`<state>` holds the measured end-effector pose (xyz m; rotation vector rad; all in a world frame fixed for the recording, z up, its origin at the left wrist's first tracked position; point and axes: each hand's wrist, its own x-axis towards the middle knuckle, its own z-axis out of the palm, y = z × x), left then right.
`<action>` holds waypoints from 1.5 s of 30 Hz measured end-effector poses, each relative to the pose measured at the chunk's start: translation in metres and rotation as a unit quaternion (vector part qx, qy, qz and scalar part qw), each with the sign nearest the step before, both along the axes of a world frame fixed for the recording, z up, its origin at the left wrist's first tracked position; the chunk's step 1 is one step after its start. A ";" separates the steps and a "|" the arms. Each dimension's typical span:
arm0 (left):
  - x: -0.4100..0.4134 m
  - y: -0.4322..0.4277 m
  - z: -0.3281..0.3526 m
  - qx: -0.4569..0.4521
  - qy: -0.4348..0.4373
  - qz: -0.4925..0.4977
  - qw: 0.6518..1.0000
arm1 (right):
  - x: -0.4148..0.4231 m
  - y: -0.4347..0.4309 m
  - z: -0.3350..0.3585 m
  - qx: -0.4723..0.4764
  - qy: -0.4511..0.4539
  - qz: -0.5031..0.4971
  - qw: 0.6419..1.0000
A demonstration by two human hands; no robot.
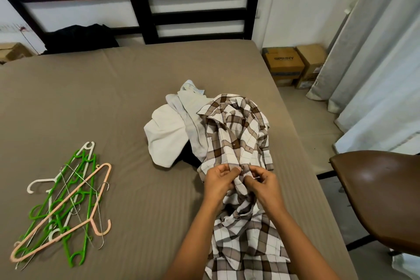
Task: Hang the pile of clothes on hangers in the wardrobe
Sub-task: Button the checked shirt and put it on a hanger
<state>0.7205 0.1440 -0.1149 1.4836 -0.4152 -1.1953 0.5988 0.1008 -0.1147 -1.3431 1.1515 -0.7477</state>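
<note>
Nearest, lower centre of the frame: checked shirt (238, 138), brown and white, laid lengthwise along the right side of the bed (102, 102), hem toward the lower edge, collar away, upper part resting against the pile

Left hand (218, 180) and right hand (261, 183): fingers curled, each pinching one front edge of the shirt at a button, the two hands almost touching; whether the button is being done up or undone cannot be told

Step in hand, by judgement: readying this shirt for a hanger; no garment in view is on a hanger. The next move likely calls for one hand to let go, reach left across the bed for a hanger, then feed it into the collar opening

Lower left: hangers (66, 207), green, pink, white and wire, tangled in a heap; one may need working loose from the others

Mid-frame: pile of clothes (168, 136), white and pale pieces with something dark beneath, touching the shirt's left side

Edges and room: bare bed between pile and hangers; the right bed edge lies just beside the shirt, with a brown chair (381, 200) near it, so that side looks tight

Far: boxes (284, 66), curtain (375, 52), headboard (195, 9), dark garment (79, 37) at its foot; wardrobe not in view
</note>
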 end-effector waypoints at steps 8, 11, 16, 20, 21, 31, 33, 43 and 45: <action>-0.002 0.001 0.001 0.013 -0.017 0.005 1.000 | -0.006 0.005 0.005 0.024 -0.025 0.019 0.999; -0.001 0.000 0.003 0.023 -0.031 -0.007 0.999 | -0.007 0.006 0.006 0.011 -0.014 0.024 1.000; 0.000 0.000 0.006 0.040 -0.046 -0.021 0.998 | -0.009 0.009 0.007 -0.013 0.003 0.016 1.000; -0.001 -0.001 0.006 0.048 -0.125 -0.040 0.990 | -0.009 0.011 0.006 -0.002 0.020 -0.018 1.000; -0.002 -0.001 0.006 0.053 -0.150 -0.046 0.986 | -0.009 0.011 0.006 0.007 0.017 -0.024 1.000; -0.021 0.001 0.013 0.081 -0.130 0.006 0.988 | -0.002 0.019 0.011 -0.097 0.177 -0.056 0.978; -0.024 0.001 0.013 0.075 -0.147 -0.001 0.986 | 0.000 0.023 0.011 -0.135 0.208 -0.053 0.967; -0.029 0.003 0.002 0.093 -0.269 0.001 0.959 | 0.006 0.023 0.013 -0.110 0.191 -0.079 0.972; -0.033 0.004 -0.001 0.092 -0.283 0.010 0.955 | 0.008 0.022 0.011 -0.114 0.213 -0.088 0.966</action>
